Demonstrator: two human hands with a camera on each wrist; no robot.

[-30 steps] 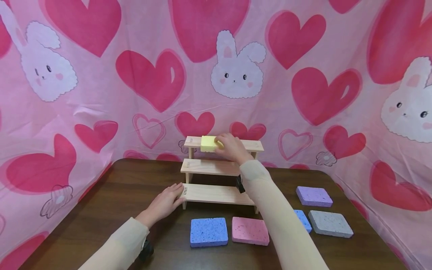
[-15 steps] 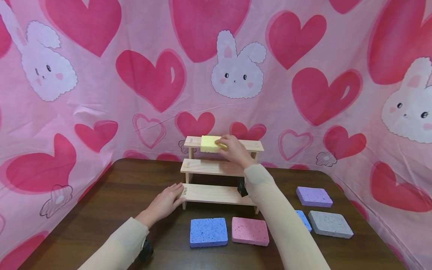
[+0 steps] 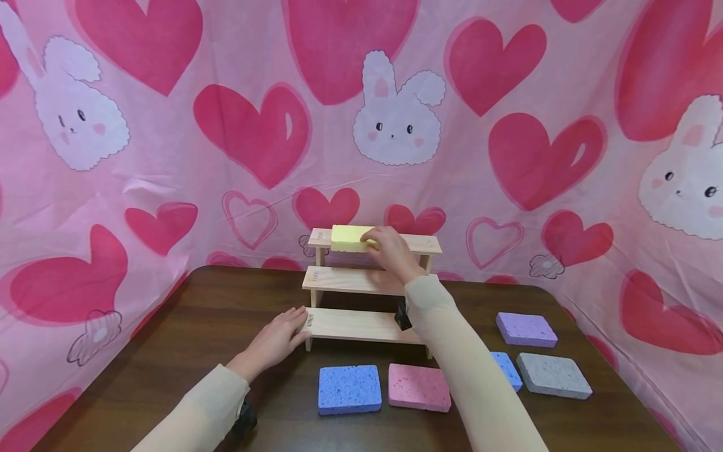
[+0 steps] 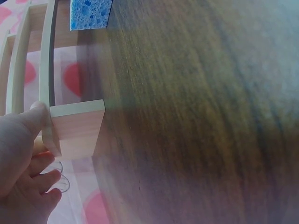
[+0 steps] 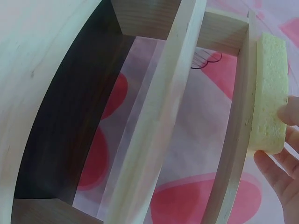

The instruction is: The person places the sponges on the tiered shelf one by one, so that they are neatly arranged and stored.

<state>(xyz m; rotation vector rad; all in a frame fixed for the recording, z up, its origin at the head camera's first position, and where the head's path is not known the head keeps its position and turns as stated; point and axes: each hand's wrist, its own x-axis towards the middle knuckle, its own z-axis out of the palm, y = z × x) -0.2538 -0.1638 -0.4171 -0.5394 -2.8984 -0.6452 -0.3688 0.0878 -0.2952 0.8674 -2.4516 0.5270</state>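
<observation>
Table [image 3: 169,351] | yellow sponge [image 3: 348,238]: top shelf [image 3: 420,242] | in right hand [image 3: 393,251] | beyond left hand [image 3: 273,342]

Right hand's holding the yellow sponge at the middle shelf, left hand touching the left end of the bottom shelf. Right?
Wrong shelf: the right hand is holding the yellow sponge at the top shelf, not the middle shelf, as the head view shows. The left hand is touching the left end of the bottom shelf.

yellow sponge [image 3: 346,239], pale tan rack [image 3: 353,324], pink heart-patterned backdrop [image 3: 333,144]
</observation>
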